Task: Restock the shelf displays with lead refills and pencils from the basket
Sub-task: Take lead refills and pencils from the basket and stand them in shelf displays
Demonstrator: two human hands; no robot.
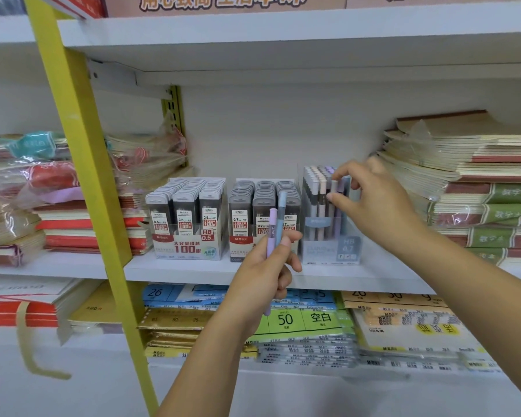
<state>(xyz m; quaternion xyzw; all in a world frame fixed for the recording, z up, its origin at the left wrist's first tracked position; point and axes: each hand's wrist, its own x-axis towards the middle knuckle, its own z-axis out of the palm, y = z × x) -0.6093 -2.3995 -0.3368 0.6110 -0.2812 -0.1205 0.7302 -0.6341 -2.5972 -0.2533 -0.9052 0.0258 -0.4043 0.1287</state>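
Note:
On the middle shelf (193, 273) stand two display boxes of lead refills, the 0.5 box (190, 219) on the left and the 0.7 box (263, 215) beside it. To their right is a clear pencil display (328, 218) packed with pastel mechanical pencils. My left hand (266, 272) grips two pencils upright, one purple (271, 233) and one blue (281, 215), in front of the 0.7 box. My right hand (370, 200) pinches a grey pencil (333, 188) at the right side of the pencil display. The basket is out of view.
A yellow ladder rail (82, 164) slants across the left. Stacks of notebooks (475, 188) fill the shelf's right end, and wrapped notebooks (57, 206) sit at the left. Paper pads (307, 320) lie on the shelf below.

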